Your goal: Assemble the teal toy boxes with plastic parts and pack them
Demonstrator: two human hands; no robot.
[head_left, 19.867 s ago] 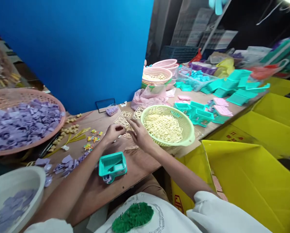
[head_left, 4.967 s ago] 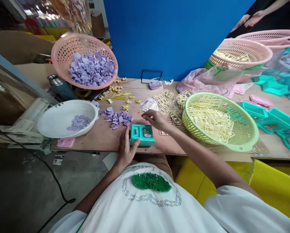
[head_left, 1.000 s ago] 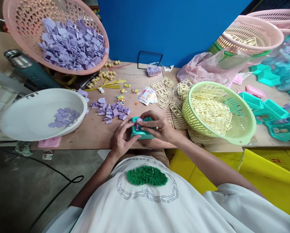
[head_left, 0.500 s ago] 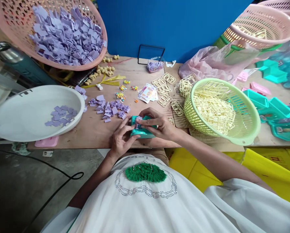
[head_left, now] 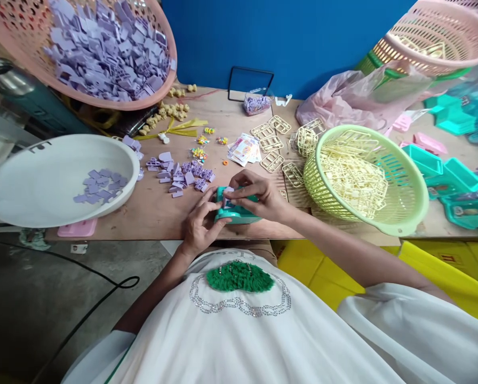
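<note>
At the table's front edge lies a teal plastic tray-like piece (head_left: 239,216). My left hand (head_left: 199,221) grips its left end, thumb along the near side. My right hand (head_left: 263,198) pinches a small purple plastic part (head_left: 227,196) at the left end of the teal piece; fingers partly hide where the two meet. Just beyond my hands is a loose pile of purple parts (head_left: 178,173). Several cream plastic frames (head_left: 271,144) lie to the right of some small printed cards (head_left: 244,149).
A white bowl (head_left: 42,181) with flat purple pieces stands left, beneath a pink basket (head_left: 170,64) of purple parts. To the right are a green basket (head_left: 415,208) of cream frames and teal trays (head_left: 459,181). A blue panel (head_left: 287,42) closes off the back.
The view has tilted slightly, so most things sit a little higher now. Both hands stay at the teal piece, and the purple part remains pinched at its left end.
</note>
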